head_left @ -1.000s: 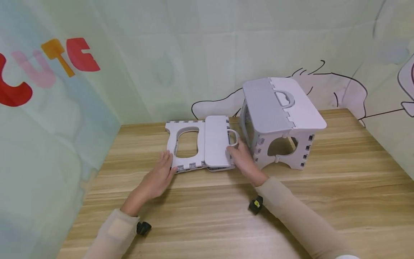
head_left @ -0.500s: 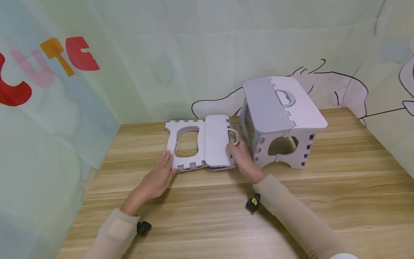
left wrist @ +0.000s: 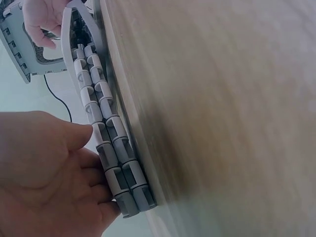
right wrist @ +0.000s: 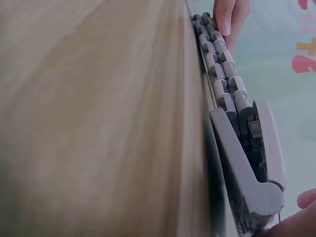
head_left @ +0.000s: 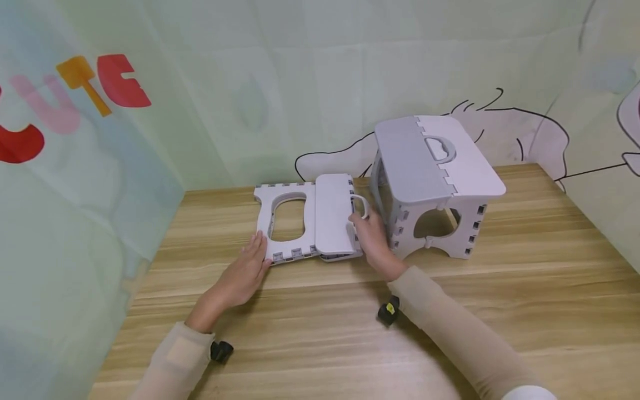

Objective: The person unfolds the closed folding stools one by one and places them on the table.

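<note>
Head view: from where I stand, a folded step stool of pale white-grey plastic (head_left: pixel 320 216) lies flat on a wood-grained, light brown bench (head_left: pixel 320 344), close to the edge nearest the cloth; count twelve o'clock as that far side. Its leg frame, with a large rounded cut-out, points to nine o'clock, while the smooth seat panel and a small looped plastic handle (head_left: pixel 361 200) sit toward three. At the handle end the right wrist view shows two slim parts standing apart in a wedge, beside a row of interlocking hinge knuckles (right wrist: pixel 217 61).

The person's left hand (head_left: pixel 245 275) rests against the stool's eight o'clock corner, fingers extended and touching it rather than wrapped round it. Toward four o'clock the right hand (head_left: pixel 372 239) is curled at the handle end, thumb on the panel's edge; how firmly it grips I cannot tell.

Just beside that hand, at about two o'clock from the folded stool, an unfolded stool with a grey-and-white hinged top (head_left: pixel 425 178) stands upright on its legs. Beige sleeves (head_left: pixel 450 328) cover both forearms, each with a small black wrist device (head_left: pixel 221 351). Behind everything hangs a pale green printed cloth (head_left: pixel 225 111), coloured letters at ten o'clock.
</note>
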